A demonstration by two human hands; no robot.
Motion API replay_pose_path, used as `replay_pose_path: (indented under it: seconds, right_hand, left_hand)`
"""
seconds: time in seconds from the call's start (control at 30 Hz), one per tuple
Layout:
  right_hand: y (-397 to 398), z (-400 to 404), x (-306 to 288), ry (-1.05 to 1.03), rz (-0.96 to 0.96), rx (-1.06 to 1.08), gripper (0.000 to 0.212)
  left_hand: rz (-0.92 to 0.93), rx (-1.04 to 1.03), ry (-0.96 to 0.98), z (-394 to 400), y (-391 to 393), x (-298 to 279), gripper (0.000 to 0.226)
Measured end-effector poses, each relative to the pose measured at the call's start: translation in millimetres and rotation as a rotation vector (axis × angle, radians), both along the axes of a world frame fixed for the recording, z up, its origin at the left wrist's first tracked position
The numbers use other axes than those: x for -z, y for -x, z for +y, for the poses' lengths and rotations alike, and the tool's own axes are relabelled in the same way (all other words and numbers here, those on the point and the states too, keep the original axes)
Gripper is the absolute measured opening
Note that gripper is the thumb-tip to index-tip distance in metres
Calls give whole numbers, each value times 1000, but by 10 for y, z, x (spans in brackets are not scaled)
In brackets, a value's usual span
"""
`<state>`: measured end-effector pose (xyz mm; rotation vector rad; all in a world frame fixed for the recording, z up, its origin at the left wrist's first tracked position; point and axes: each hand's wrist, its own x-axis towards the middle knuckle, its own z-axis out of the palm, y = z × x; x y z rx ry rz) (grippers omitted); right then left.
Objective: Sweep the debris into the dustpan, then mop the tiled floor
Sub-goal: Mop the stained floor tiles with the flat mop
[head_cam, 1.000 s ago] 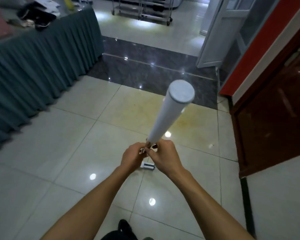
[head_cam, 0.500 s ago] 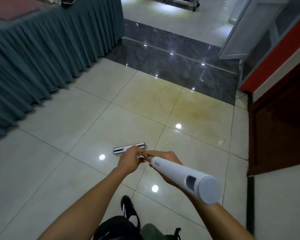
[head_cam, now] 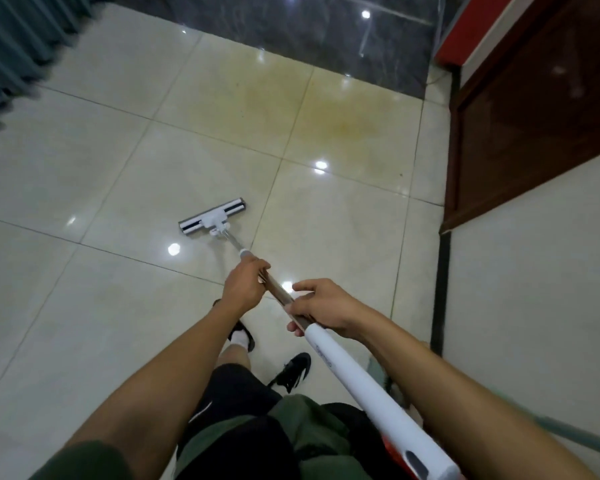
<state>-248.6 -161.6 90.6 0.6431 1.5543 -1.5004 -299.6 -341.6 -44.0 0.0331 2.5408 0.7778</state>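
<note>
We've got the mop [head_cam: 302, 315] gripped on its thin metal shaft, left hand [head_cam: 245, 287] lower, right hand [head_cam: 323, 311] at the white sleeve, head [head_cam: 212, 217] flat on the tiled floor [head_cam: 101, 168]; looks light, stiff, long-levered, so spaced hands should steer it.

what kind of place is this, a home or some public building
Probably a public or commercial interior, such as a hall or canteen entrance, though that is a guess. Large glossy cream floor tiles meet a dark polished stone strip, a pleated teal table skirt hangs at left, and a dark wooden door stands at right.
</note>
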Motion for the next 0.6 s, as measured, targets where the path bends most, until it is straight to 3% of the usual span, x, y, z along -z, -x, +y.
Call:
replay_pose_path:
  seconds: [0.1,0.23,0.33,0.43,0.53,0.6]
  right_hand:
    - [-229,127,179,-109,-104,-106,71]
    - [-400,104,401,-249,-132,-193,39]
    - [-414,22,532,-316,-141,-256,30]
    - [-435,-7,661,-385,-157,-362,29]
    - [-485,-19,754,-566,-37,-445,24]
    - [-464,-64,762,-651,42,-518,21]
  left_hand:
    - [-92,-249,-103,119,-147,125,47]
    - [-420,-652,-264,256,-231,310,43]
    - [-612,-906,-443,364,-242,427,20]
    - [-711,-1047,-553,407,-176,554,19]
    - [-820,-1173,-732,472,-70,645,22]
    - [-778,-1249,-734,532,14,697,24]
